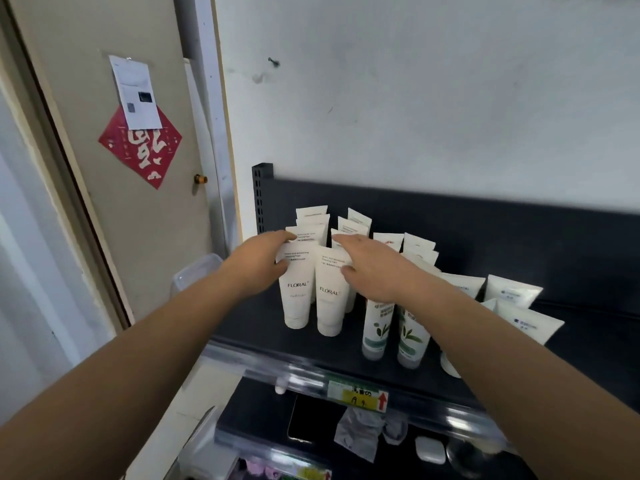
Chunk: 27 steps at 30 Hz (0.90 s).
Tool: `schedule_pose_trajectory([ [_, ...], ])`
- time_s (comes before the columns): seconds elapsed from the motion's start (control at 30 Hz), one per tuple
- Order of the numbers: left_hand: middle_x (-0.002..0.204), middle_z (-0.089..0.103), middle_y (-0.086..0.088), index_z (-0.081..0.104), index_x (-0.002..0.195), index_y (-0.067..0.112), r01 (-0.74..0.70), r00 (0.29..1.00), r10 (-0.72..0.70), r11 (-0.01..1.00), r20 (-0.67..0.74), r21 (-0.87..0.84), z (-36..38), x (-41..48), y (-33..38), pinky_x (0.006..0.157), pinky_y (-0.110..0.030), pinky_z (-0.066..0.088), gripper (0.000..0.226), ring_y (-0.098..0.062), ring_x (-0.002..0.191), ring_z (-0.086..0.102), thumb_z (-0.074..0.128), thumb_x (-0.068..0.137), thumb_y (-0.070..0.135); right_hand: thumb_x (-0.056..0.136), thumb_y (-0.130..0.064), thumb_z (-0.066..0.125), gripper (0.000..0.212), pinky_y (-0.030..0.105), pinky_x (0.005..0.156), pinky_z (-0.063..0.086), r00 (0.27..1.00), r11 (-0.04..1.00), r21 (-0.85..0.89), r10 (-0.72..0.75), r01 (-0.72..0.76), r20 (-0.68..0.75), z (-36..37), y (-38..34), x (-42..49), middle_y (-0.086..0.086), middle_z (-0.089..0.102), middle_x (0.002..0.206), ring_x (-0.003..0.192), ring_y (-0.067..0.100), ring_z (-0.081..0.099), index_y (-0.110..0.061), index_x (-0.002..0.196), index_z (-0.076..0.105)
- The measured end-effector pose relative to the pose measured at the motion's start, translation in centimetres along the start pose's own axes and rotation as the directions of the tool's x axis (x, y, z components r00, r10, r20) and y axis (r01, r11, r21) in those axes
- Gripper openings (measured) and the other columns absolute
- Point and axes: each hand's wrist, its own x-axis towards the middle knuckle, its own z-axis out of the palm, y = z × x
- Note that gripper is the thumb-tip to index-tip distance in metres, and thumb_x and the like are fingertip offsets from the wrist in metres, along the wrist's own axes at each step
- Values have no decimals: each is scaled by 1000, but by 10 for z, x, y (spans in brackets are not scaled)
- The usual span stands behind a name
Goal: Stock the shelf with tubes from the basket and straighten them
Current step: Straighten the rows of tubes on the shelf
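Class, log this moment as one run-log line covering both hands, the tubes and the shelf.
phase: straightening | left hand: pinches left FLORAL tube | right hand: pinches right FLORAL tube | shelf: holds both, caps down

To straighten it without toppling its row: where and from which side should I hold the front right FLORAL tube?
I'd take the front right FLORAL tube by its flat crimped top, pinching from above. It stands cap down with the front left FLORAL tube close beside and others behind, leaving the top most open.

The left hand [258, 263] and right hand [374, 268] are bare, as are both forearms [166, 327].
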Motion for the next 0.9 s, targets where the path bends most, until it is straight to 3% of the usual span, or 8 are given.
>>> schedule_pose_trajectory([
  [0.17,119,64,2,56,124,22,-86,994,85,996,74,22,1,25,-12,84,-31,48,32,-19,100,60,58,93,30,97,-23,48,51,43,100,45,998,996,-51,67,-67,-2,7,-10,29,6,49,142,127,27,48,-20,146,34],
  [0.27,106,65,1,54,111,24,-120,981,119,993,151,-4,0,37,-15,79,-38,53,20,-17,89,59,55,92,27,97,-21,48,35,34,87,48,992,985,-133,118,-111,46,12,-14,40,6,59,129,115,25,56,-20,133,50],
  [0.33,105,64,0,53,110,25,-153,973,151,988,176,-2,1,42,-18,77,-37,52,18,-18,89,58,54,92,25,98,-17,48,29,30,80,44,987,976,-169,148,-135,66,12,-18,44,5,62,124,111,25,58,-17,126,55],
  [0.5,113,62,2,57,120,25,-234,938,238,971,254,-46,-4,47,-28,79,-31,43,26,-16,96,54,53,94,22,96,-17,53,25,33,87,43,977,962,-212,194,-173,86,4,-28,45,4,62,123,115,24,55,-12,120,61],
  [0.73,108,60,12,60,120,31,-302,851,354,934,389,-190,-24,37,-41,83,-30,47,27,-6,90,56,55,95,22,95,-21,60,4,30,78,39,972,978,-149,169,-145,163,-6,-41,29,-13,54,86,91,13,52,-25,94,61],
  [0.8,112,62,13,59,118,34,-319,828,376,926,415,-203,-27,32,-43,89,-33,49,26,-6,96,57,55,95,23,95,-22,60,12,27,75,36,970,980,-151,160,-133,181,-8,-46,21,-18,49,77,85,12,49,-28,87,54],
  [0.9,115,61,14,59,113,37,-319,805,394,918,443,-236,-31,26,-41,92,-34,50,23,-6,102,57,56,95,24,94,-23,61,4,28,74,38,963,978,-156,169,-138,212,-11,-48,11,-16,55,77,83,11,52,-22,94,64],
])
